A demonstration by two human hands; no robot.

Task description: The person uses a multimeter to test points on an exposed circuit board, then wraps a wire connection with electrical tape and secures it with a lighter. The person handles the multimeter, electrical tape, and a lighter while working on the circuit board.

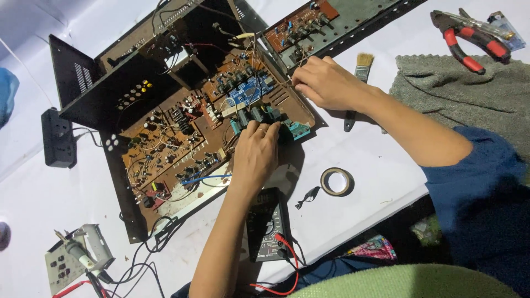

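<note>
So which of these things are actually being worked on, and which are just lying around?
In hand:
- opened amplifier case with its brown circuit boards
- left hand on the teal parts
- right hand pinching thin wires

Lying about:
- multimeter
- tape roll
- small brush
- red pliers
- grey cloth
- soldering iron
- power strip

Electronics repair bench, probably a small workshop or a home setup; the surroundings are lying out of view, so hard to say which. An opened amplifier chassis [182, 116] is sitting on the white-covered worktop [381, 165], its brown circuit boards [165, 149] showing. Trade tools are lying around it: a multimeter [268, 226] with red probe lead [290, 259], a soldering iron on its stand [77, 254], red-handled pliers [469, 41], a small brush [361, 72], a roll of tape [337, 181], a power strip [58, 138], a grey cloth [469, 94].
</note>
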